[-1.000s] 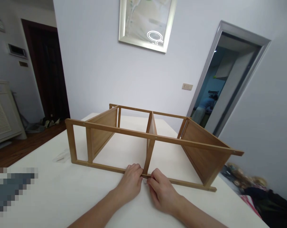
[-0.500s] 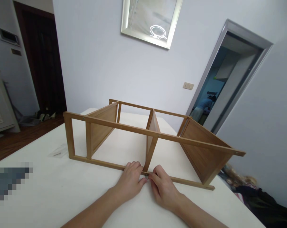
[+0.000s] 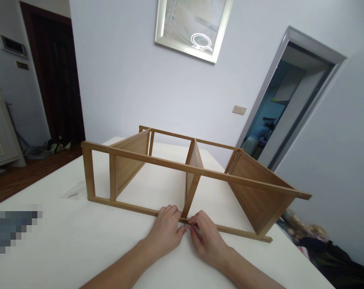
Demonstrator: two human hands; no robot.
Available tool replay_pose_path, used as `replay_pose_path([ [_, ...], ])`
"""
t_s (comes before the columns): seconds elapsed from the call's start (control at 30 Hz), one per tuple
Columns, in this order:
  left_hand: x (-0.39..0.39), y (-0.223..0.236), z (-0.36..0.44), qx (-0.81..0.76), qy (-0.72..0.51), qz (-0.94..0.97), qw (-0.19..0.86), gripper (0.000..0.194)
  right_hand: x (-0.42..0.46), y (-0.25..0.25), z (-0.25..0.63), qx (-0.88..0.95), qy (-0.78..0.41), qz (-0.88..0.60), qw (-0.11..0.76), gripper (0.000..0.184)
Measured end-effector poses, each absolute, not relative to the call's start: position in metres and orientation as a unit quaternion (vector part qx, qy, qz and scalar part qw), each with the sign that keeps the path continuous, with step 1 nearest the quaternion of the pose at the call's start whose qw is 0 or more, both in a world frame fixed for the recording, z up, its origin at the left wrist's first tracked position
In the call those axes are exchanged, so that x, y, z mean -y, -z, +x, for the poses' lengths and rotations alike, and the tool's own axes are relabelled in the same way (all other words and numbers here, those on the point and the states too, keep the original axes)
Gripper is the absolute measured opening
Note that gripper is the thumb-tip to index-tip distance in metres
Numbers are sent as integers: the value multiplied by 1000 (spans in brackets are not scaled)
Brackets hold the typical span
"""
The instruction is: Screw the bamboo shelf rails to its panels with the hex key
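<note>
A wooden shelf unit (image 3: 157, 161) lies on its side on the white table (image 3: 79, 245), with three slatless panels standing between its long rails. My left hand (image 3: 166, 226) curls over the near bottom rail, just left of the middle panel's joint, its thumb reaching toward that joint. Beside it, my right hand (image 3: 206, 237) is closed in a pinch at the outer face of the rail. A small shiny metal piece (image 3: 186, 225) shows between the two hands at the joint; its exact kind is too small to tell, and the fingers partly cover it.
On the table's left part lies a clear plastic bag (image 3: 75, 191) with something thin in it. A blurred-out dark object (image 3: 11, 233) sits at the left edge. Dark clothing (image 3: 332, 253) is heaped beyond the right edge. A wall with a framed picture (image 3: 194, 32) stands behind.
The fingers of my right hand have shifted slightly around the small metal piece. My left hand and the shelf unit stay in place.
</note>
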State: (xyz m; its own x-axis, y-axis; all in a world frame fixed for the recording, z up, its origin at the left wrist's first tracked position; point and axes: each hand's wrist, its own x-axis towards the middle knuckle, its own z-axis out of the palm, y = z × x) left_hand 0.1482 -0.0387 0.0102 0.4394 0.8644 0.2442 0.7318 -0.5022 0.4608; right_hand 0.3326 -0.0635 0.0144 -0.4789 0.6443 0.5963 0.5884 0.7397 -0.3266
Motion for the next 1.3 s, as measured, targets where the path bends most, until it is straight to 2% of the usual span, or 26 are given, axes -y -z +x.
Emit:
replay_pose_path([
  [0.27, 37, -9, 147, -467, -232, 841, 146, 12, 60, -13, 331, 846, -52, -358, 391, 14],
  [0.6, 37, -7, 147, -469, -234, 837, 155, 12, 60, -6, 327, 827, -65, -383, 408, 19],
  [0.97, 38, -8, 148, -470, -239, 837, 150, 14, 61, -11, 325, 736, -221, -462, 443, 5],
  [1.1, 37, -7, 148, -470, -233, 837, 154, 15, 62, -12, 324, 754, -202, -451, 433, 6],
  [1.3, 37, -10, 148, -470, -234, 836, 156, 13, 59, -8, 323, 806, -109, -411, 411, 17],
])
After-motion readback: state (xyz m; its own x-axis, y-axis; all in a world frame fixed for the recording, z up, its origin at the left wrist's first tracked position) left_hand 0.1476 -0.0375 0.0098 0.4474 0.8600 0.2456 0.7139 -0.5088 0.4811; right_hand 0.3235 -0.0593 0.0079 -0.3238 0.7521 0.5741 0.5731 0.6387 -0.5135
